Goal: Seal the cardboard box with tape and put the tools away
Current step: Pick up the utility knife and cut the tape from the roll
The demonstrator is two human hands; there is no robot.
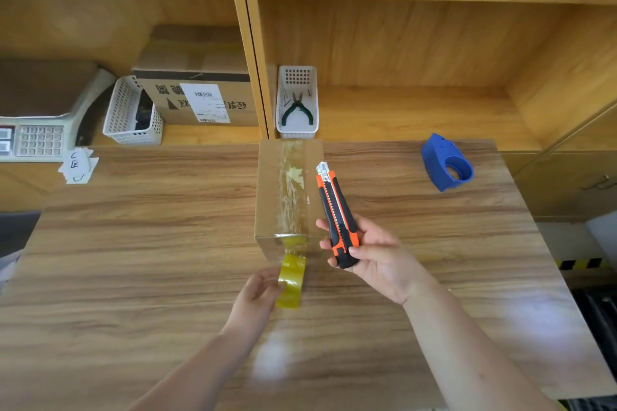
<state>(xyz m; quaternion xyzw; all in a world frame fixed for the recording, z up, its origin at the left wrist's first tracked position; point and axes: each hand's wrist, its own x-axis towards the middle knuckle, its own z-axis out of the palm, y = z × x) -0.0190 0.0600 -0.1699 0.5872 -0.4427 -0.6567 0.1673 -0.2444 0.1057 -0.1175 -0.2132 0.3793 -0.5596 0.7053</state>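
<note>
One brown cardboard box [287, 197] sits mid-frame on the wooden table [133, 243], clear tape along its seam; the left hand [257, 294] pinches one yellow tape roll [290, 284] joined to the box's near edge, likely held out for cutting, while the right hand [370, 253] grips one orange-and-black utility knife [337, 213]. One blue plastic dispenser [445, 163] lies upper right, two white plastic baskets [297, 77] behind

Wood-grain table [133, 243] before wooden shelving [400, 43], daylight glare.

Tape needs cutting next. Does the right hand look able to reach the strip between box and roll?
Probably yes: the right hand holds the utility knife beside the cardboard box, nothing between it and the strip running to the left hand's tape roll.
</note>
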